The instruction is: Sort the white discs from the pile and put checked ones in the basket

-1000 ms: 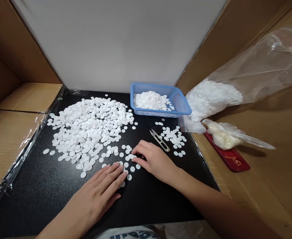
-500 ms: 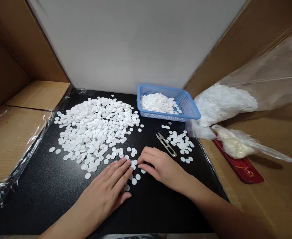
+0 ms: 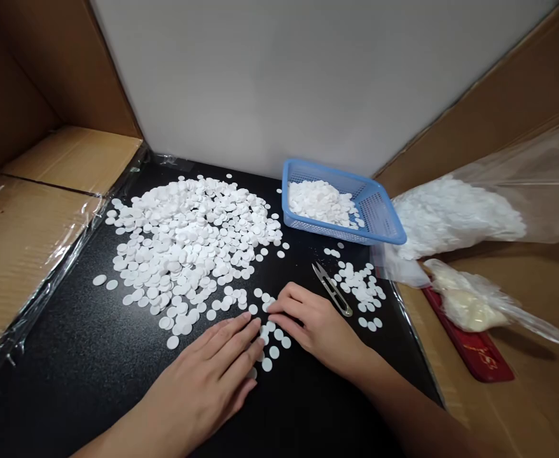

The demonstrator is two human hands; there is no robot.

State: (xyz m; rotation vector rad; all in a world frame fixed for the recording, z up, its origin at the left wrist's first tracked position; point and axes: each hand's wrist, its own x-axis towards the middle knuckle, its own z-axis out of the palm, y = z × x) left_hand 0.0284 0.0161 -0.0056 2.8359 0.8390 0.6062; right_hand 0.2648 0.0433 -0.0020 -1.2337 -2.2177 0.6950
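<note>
Touching loose discs (image 3: 274, 352) on bench (image 3: 93, 369) | left hand (image 3: 212, 381) flat, released | right hand (image 3: 320, 324) open, fingertips down | best: light pressure, few discs, clear of pile (image 3: 188, 235)

Small sorting workshop: cardboard screens (image 3: 498, 114), heaped white discs (image 3: 188, 235), a bulk bag (image 3: 455, 216).

Both forearms run off the bottom edge. The left hand (image 3: 207, 381) lies flat, hiding any discs (image 3: 269, 337) under its fingers. Whether the right hand (image 3: 317, 324) pinches a disc cannot be told. The big bag (image 3: 474, 210) is cut by the right edge. The red case (image 3: 479, 356), lower right, lies partly under a small bag (image 3: 465, 302); its gold print is too small to read.
</note>
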